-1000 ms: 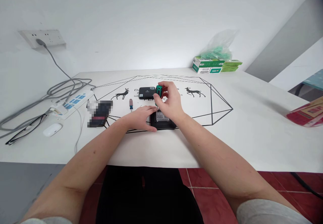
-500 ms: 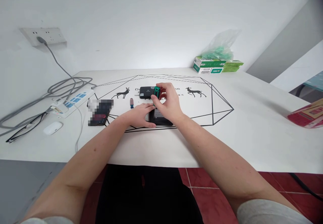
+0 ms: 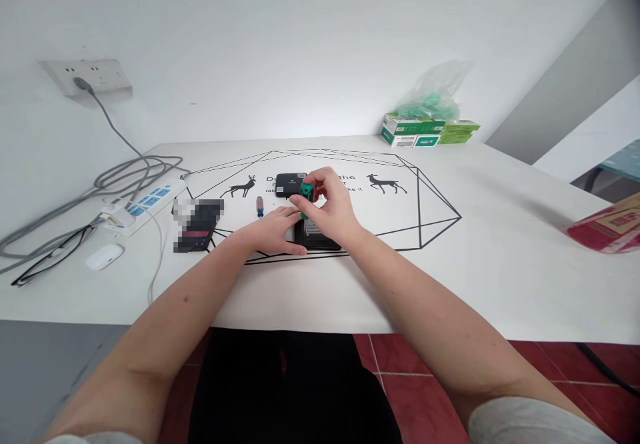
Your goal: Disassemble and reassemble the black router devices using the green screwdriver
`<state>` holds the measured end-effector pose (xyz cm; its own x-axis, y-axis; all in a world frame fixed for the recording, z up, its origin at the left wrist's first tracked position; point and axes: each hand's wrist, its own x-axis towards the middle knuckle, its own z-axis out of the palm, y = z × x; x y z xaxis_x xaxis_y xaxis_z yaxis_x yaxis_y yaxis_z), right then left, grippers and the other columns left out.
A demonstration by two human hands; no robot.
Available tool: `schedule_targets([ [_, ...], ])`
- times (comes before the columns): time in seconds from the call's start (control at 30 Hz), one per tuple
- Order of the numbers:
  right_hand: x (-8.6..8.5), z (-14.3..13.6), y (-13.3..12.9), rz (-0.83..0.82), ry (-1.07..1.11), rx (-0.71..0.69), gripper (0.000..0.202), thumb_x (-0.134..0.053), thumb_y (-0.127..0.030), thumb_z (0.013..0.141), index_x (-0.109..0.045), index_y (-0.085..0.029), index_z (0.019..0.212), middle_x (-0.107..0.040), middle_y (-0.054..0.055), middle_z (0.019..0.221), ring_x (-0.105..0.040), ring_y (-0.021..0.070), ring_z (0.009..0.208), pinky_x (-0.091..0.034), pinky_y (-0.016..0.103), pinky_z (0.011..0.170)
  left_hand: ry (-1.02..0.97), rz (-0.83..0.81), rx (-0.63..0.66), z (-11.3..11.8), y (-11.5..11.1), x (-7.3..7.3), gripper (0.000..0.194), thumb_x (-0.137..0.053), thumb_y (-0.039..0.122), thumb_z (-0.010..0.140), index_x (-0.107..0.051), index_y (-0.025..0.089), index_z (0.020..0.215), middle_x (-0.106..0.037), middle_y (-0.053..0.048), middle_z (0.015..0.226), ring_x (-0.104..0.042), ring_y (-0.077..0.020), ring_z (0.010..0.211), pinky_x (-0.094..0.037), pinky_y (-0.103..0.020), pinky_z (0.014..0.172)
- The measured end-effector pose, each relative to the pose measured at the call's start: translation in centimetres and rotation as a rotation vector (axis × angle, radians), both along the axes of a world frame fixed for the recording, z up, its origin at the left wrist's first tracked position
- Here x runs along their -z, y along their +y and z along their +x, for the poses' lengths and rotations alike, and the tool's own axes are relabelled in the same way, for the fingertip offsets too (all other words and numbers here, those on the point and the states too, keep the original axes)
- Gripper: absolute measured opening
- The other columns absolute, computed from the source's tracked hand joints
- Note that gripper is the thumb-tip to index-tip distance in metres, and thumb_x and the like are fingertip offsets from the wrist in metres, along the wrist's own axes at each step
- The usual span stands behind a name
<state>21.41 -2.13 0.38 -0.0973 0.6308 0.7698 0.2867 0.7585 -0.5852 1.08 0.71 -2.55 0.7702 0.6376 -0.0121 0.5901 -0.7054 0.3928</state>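
**Screwdriver upright over black box, right hand nearer**

The black box (image 3: 316,237) lies flat on the table (image 3: 500,244), directly under the right hand (image 3: 333,211). That hand is clamped on the green screwdriver (image 3: 306,193), shaft near vertical, tip down toward the box. The left hand (image 3: 273,231) rests palm down, fingers together, against the box's left edge. Both forearms converge at centre.

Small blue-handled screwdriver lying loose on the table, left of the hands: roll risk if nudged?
Likely yes: the blue-handled screwdriver looks round-handled and lies flat on the smooth table, nothing blocking it. Probably stiff, and light given how small it looks.
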Motion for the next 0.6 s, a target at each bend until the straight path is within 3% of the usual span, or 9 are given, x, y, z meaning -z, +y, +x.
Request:
schedule_targets([
  [0.13, -0.27, -0.11, -0.04, -0.122, 0.094, -0.178, 0.025, -0.076, -0.035, 0.088, -0.060, -0.027, 0.106, -0.065, 0.000, 0.100, -0.056, 0.0147, 0.078, -0.054, 0.036, 0.073, 0.010, -0.005, 0.006, 0.00, -0.01, -0.10, 0.103, -0.072, 0.077, 0.089, -0.041, 0.021, 0.169, -0.040, -0.020, 0.175, -0.036, -0.0463, 0.159, -0.035, -0.061, 0.128],
  [0.33, -0.48, 0.18, 0.10, -0.278, 0.167, -0.380, 0.019, -0.064, -0.029, 0.091, -0.065, -0.026, 0.110, -0.072, 0.004, 0.106, -0.066, 0.0192, 0.092, -0.059, 0.038, 0.076, 0.038, 0.029, -0.010, -0.06, 0.02, -0.07, 0.095, -0.072, 0.078, 0.089, -0.051, 0.022, 0.162, -0.049, -0.019, 0.168, -0.043, -0.0476, 0.154, -0.041, -0.059, 0.124],
  [0.43, -0.49, 0.40, 0.21, -0.293, 0.158, -0.372, 0.021, -0.057, -0.024, 0.093, -0.066, -0.026, 0.111, -0.070, 0.005, 0.110, -0.066, 0.0203, 0.095, -0.061, 0.039, 0.077, 0.057, 0.040, -0.016, -0.02, -0.04, -0.19, 0.096, -0.072, 0.078, 0.089, -0.051, 0.021, 0.162, -0.049, -0.019, 0.167, -0.045, -0.0481, 0.152, -0.042, -0.057, 0.124],
  [0.6, -0.48, 0.56, 0.32, -0.109, 0.075, -0.239, 0.027, -0.051, -0.017, 0.095, -0.074, -0.027, 0.106, -0.059, 0.006, 0.112, -0.063, 0.0221, 0.107, -0.060, 0.045, 0.094, 0.077, 0.030, -0.021, 0.10, -0.20, -0.51, 0.100, -0.071, 0.081, 0.089, -0.049, 0.018, 0.164, -0.051, -0.020, 0.165, -0.047, -0.0483, 0.150, -0.043, -0.056, 0.122],
])
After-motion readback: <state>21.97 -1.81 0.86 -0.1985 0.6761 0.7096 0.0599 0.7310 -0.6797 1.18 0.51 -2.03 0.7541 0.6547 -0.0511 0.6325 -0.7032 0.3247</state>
